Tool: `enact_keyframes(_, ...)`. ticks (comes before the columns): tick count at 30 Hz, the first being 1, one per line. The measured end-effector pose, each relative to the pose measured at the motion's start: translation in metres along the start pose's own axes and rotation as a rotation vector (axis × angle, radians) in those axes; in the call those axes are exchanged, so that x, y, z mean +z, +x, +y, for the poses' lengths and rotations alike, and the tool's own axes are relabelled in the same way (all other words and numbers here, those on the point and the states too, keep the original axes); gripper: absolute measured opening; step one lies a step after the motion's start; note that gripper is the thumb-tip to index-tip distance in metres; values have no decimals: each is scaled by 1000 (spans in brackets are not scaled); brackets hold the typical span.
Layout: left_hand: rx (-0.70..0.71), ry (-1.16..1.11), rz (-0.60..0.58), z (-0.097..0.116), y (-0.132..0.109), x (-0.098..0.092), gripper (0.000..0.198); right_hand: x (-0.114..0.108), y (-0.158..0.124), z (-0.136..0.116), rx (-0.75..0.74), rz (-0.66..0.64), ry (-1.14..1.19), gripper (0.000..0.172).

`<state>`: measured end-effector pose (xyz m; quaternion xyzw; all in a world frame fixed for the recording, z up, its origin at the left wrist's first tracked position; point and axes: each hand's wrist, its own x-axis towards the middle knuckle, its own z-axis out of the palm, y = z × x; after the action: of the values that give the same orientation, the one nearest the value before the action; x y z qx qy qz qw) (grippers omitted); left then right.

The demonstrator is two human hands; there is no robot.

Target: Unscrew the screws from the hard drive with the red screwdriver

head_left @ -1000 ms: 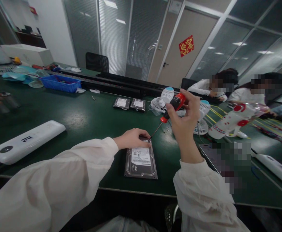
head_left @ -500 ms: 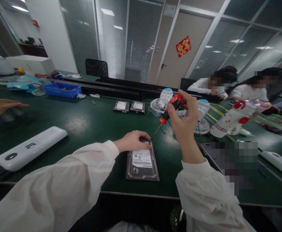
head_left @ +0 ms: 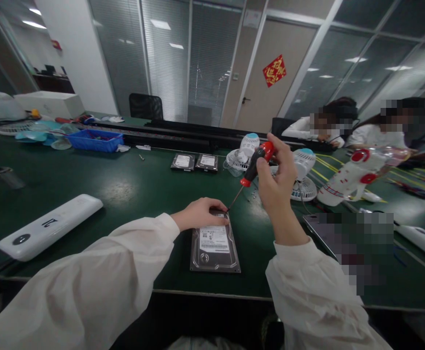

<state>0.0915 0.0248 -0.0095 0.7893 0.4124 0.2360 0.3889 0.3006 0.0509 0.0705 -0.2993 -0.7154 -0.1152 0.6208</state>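
Note:
A hard drive (head_left: 215, 250) lies label up on the green table, near its front edge. Across the drive's far end rests my left hand (head_left: 204, 214), thumb and fingers closed on its sides. My right hand (head_left: 278, 177) grips a red and black screwdriver (head_left: 253, 167), tilted, with its shaft running down to the drive's far right corner. The tip meets that corner; the screw there is too small to make out. Several tiny screws (head_left: 253, 194) lie on the table right of the drive.
Two more hard drives (head_left: 183, 162) lie farther back. White fans (head_left: 301, 187) and a white bottle (head_left: 338, 182) stand to the right. A white device (head_left: 50, 227) and a metal cylinder (head_left: 8, 177) are at left, a blue tray (head_left: 95, 141) behind. Two people sit at far right.
Another person's hand at the left edge has gone from view, leaving the metal cylinder there. My right fingers have shifted slightly around the screwdriver handle; the drive stays put.

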Motion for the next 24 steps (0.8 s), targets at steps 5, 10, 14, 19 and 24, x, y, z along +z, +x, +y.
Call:
enact_keyframes(5,5,0,7,-1,1,1,51,-1,1,-5,-3,4,-38,45)
enact_keyframes(10,8,-6,10,-2,1,1,52,-1,3,-6,10,14,-101,48)
enact_keyframes(14,9,-8,10,-4,1,1,50,1,2,-1,25,6,1,52)
enact_keyframes(19,13,-14,16,-6,2,3,50,1,2,-7,39,-9,87,46)
enact_keyframes(24,16,-23,18,-7,3,3,50,-2,6,-14,-9,44,-75,39)
